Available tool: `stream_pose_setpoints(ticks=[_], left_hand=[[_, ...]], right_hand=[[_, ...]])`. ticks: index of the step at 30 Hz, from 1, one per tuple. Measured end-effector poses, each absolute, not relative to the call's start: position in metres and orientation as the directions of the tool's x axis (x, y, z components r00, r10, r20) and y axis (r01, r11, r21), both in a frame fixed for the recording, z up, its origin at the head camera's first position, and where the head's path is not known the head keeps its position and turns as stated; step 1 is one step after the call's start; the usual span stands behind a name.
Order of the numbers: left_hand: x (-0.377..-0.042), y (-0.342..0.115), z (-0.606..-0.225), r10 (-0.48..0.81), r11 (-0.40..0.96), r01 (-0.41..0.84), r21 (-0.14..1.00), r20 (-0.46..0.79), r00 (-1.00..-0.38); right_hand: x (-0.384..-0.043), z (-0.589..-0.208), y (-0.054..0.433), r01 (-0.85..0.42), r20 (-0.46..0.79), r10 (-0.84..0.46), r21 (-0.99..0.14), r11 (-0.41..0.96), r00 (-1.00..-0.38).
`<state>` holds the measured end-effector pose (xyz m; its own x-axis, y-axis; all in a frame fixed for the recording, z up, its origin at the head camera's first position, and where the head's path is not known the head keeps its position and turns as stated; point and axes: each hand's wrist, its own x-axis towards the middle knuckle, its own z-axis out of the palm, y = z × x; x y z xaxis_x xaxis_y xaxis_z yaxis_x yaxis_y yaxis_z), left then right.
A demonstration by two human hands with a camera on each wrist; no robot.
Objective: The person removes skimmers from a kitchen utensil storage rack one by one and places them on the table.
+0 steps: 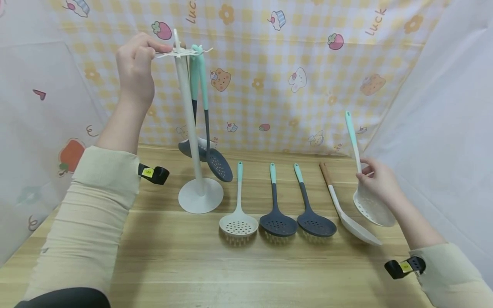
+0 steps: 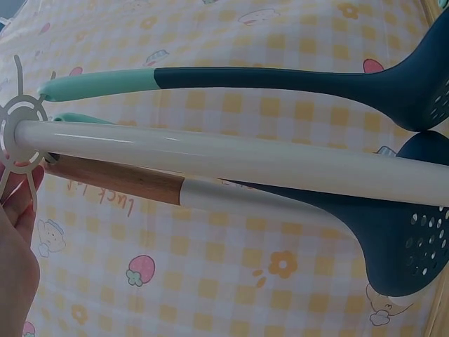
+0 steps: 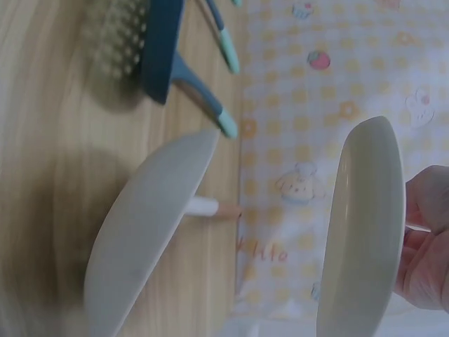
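At the top of a white utensil rack [image 1: 188, 102], my left hand [image 1: 135, 72] pinches the hooked disc between thumb and fingers. Hanging from the rack are a dark skimmer [image 1: 219, 166] with a mint handle, another dark utensil [image 1: 185, 148], and a utensil with a wooden handle [image 2: 116, 179], partly hidden behind the pole. Over at the right, my right hand [image 1: 379, 179] grips a white skimmer [image 1: 371, 207] low on its handle, the mint end pointing up. In the right wrist view the skimmer's pale head [image 3: 361, 232] covers part of the fingers.
In a row on the wooden table [image 1: 185, 265] lie a white skimmer [image 1: 239, 223], two dark skimmers [image 1: 278, 223] [image 1: 316, 223], and a white utensil with a wooden handle [image 1: 356, 229]. Bristly supports show under several heads. A checked cloth [image 1: 262, 102] hangs behind.
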<state>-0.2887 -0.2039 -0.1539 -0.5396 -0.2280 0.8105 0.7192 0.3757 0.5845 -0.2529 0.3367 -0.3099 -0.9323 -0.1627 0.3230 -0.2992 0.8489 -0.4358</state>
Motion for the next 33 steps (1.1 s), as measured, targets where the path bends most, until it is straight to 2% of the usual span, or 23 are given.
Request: stream_pose_setpoints(ticks=[16, 27, 33], left_hand=[[-0.288, -0.203, -0.153, -0.231, 0.372, 0.72, 0.586, 0.809, -0.54], [-0.288, -0.203, -0.154, -0.221, 0.378, 0.723, 0.578, 0.815, -0.536], [-0.289, -0.204, -0.154, -0.227, 0.38, 0.726, 0.574, 0.818, -0.528]], right_hand=[[-0.252, -0.327, 0.379, -0.221, 0.179, -0.163, -0.377, 0.9, -0.97], [-0.256, -0.342, 0.398, -0.216, 0.108, -0.189, -0.361, 0.907, -0.976], [-0.256, -0.351, 0.404, -0.168, 0.042, -0.164, -0.373, 0.913, -0.986]])
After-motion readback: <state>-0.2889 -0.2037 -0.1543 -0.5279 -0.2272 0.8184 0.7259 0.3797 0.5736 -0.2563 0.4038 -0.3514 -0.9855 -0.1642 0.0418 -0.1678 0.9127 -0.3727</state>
